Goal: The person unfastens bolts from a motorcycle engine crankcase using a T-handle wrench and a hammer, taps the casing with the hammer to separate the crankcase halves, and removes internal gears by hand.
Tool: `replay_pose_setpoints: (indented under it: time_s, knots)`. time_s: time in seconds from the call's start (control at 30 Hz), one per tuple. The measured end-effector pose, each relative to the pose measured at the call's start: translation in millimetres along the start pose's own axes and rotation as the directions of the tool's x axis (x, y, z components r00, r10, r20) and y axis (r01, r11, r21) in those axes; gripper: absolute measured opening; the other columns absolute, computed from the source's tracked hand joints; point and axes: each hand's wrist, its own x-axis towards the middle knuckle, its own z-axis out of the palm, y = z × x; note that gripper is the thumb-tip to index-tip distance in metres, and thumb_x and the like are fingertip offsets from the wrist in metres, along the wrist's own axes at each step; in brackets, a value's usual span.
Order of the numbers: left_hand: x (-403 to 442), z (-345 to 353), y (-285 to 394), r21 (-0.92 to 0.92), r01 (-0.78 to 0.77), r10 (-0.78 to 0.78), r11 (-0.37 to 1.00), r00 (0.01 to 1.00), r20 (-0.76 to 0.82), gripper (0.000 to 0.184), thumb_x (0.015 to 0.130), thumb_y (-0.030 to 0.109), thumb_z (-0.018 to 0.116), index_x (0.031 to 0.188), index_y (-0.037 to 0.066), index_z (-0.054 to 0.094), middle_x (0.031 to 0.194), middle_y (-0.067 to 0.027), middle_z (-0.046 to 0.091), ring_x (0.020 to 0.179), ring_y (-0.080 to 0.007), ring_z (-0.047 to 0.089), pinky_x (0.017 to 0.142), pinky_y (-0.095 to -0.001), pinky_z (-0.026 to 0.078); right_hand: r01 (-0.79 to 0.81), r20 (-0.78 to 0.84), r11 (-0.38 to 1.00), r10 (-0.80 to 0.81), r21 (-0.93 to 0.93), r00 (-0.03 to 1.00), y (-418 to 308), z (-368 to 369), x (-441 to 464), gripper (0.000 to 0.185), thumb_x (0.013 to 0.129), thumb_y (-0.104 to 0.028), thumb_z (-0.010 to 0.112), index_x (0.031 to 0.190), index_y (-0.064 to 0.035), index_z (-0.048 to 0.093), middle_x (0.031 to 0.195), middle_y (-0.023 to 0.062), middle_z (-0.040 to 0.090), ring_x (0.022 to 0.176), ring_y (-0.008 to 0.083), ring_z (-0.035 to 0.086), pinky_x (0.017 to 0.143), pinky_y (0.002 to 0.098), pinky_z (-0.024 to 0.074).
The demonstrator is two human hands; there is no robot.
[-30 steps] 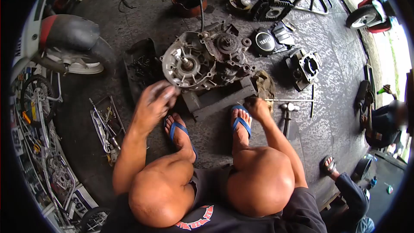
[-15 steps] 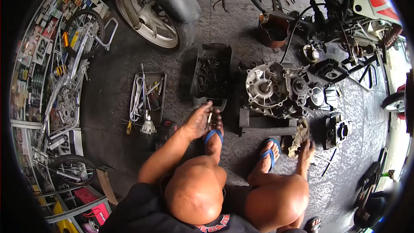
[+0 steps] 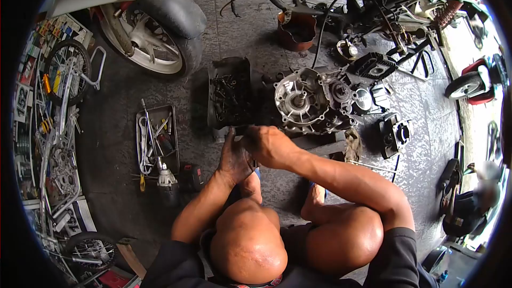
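My left hand (image 3: 234, 161), its fingers darkened with grime, is raised in front of my left foot with thumb up and fingers curled. My right hand (image 3: 271, 146) meets it from the right, its fingers closed at the left palm. Whatever lies between the two hands is hidden. Just beyond them is a dark tray (image 3: 230, 93) full of bolts and small metal parts. To the right of the tray, an opened engine case (image 3: 301, 98) rests on a wooden block (image 3: 320, 140), and a crumpled rag (image 3: 353, 145) lies beside that block.
On the left is a tool tray (image 3: 172, 112) with wrenches and screwdrivers. A cylinder block (image 3: 393, 134) and a finned cylinder head (image 3: 374, 66) lie at right. Motorcycle parts, a front wheel (image 3: 144, 48) and a brown container (image 3: 296, 31) stand behind. Another person (image 3: 472, 197) is at far right.
My right hand has left the rag and come across to my left hand. The small pale piece seen in my left hand is now hidden. My view has shifted right.
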Motion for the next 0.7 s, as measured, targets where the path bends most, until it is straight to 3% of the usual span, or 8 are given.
replay_pose_setpoints:
  time_s: [0.03, 0.1, 0.17, 0.4, 0.5, 0.57, 0.6, 0.7]
  knots:
    - [-4, -4, -1, -0.032, -0.056, 0.053, 0.998, 0.995, -0.083, 0.065, 0.098, 0.062, 0.037, 0.130, 0.009, 0.056, 0.130, -0.0103, 0.062, 0.122, -0.0254, 0.057, 0.107, -0.0408, 0.041, 0.106, 0.088, 0.991, -0.098, -0.084, 0.991, 3, 6, 3, 0.025, 0.090, -0.022, 0.059, 0.100, -0.0001, 0.067, 0.099, 0.0231, 0.067, 0.095, 0.0413, 0.064, 0.082, 0.0464, 0.0536]
    - [-1, -23, 2, -0.117, -0.014, 0.031, 0.993, 0.989, 0.144, 0.058, 0.102, 0.054, 0.035, 0.129, 0.008, 0.057, 0.126, -0.0107, 0.063, 0.123, -0.0246, 0.056, 0.108, -0.0402, 0.041, 0.210, 0.182, 0.966, -0.182, -0.151, 0.966, 5, 18, 5, 0.024, 0.089, -0.020, 0.061, 0.103, -0.0028, 0.068, 0.102, 0.0217, 0.066, 0.099, 0.0406, 0.062, 0.086, 0.0468, 0.0528]
    - [6, -26, -3, -0.033, -0.128, 0.127, 0.991, 0.991, -0.052, 0.056, 0.104, 0.048, 0.034, 0.128, 0.004, 0.058, 0.120, -0.0110, 0.066, 0.113, -0.0244, 0.062, 0.097, -0.0400, 0.050, 0.166, -0.030, 0.981, -0.164, 0.098, 0.986, 8, 26, 4, 0.023, 0.086, -0.018, 0.063, 0.103, -0.0037, 0.070, 0.107, 0.0189, 0.067, 0.104, 0.0389, 0.061, 0.087, 0.0455, 0.0529]
    - [33, -16, -5, -0.083, -0.076, 0.080, 0.994, 0.996, 0.045, 0.054, 0.106, 0.039, 0.029, 0.125, -0.002, 0.058, 0.111, -0.0152, 0.069, 0.106, -0.0284, 0.066, 0.102, -0.0403, 0.048, -0.099, -0.019, 0.995, 0.099, -0.006, 0.995, 16, 23, -3, 0.025, 0.084, -0.017, 0.063, 0.106, -0.0053, 0.069, 0.105, 0.0180, 0.067, 0.105, 0.0382, 0.060, 0.086, 0.0465, 0.0527]
    - [34, -31, 1, -0.006, -0.023, 0.022, 1.000, 0.988, -0.150, 0.046, 0.105, 0.037, 0.036, 0.119, 0.000, 0.061, 0.106, -0.0156, 0.070, 0.101, -0.0256, 0.068, 0.092, -0.0376, 0.053, 0.004, 0.124, 0.994, 0.010, -0.109, 0.992, 32, 34, -6, 0.029, 0.078, -0.013, 0.061, 0.100, 0.0049, 0.066, 0.092, 0.0272, 0.068, 0.087, 0.0388, 0.068, 0.077, 0.0443, 0.0567]
    - [40, -66, 11, 0.162, -0.164, 0.187, 0.973, 0.972, -0.143, 0.029, 0.102, 0.029, 0.049, 0.112, 0.005, 0.062, 0.095, -0.0133, 0.070, 0.086, -0.0213, 0.070, 0.074, -0.0326, 0.058, -0.021, 0.088, 0.996, 0.029, -0.090, 0.996, 23, 33, -16, 0.028, 0.088, -0.019, 0.063, 0.109, -0.0006, 0.063, 0.099, 0.0228, 0.066, 0.091, 0.0400, 0.065, 0.083, 0.0464, 0.0535]
    - [49, -53, 21, 0.186, -0.121, 0.193, 0.975, 0.875, -0.445, 0.011, 0.097, 0.018, 0.058, 0.101, 0.009, 0.063, 0.082, -0.0071, 0.066, 0.067, -0.0151, 0.064, 0.057, -0.0277, 0.053, -0.026, 0.082, 0.996, 0.033, -0.090, 0.996, 16, 16, -18, 0.028, 0.088, -0.019, 0.063, 0.109, -0.0006, 0.063, 0.099, 0.0228, 0.066, 0.091, 0.0400, 0.065, 0.083, 0.0464, 0.0535]
    - [70, -65, 55, 0.422, -0.148, 0.400, 0.894, 0.687, -0.606, 0.005, 0.095, 0.013, 0.060, 0.091, 0.011, 0.063, 0.073, -0.0019, 0.059, 0.058, -0.0127, 0.057, 0.052, -0.0276, 0.049, -0.088, 0.358, 0.921, -0.059, 0.380, 0.932, -9, -61, -32, 0.038, 0.092, -0.026, 0.064, 0.118, 0.0004, 0.062, 0.105, 0.0225, 0.067, 0.094, 0.0361, 0.067, 0.086, 0.0425, 0.0542]
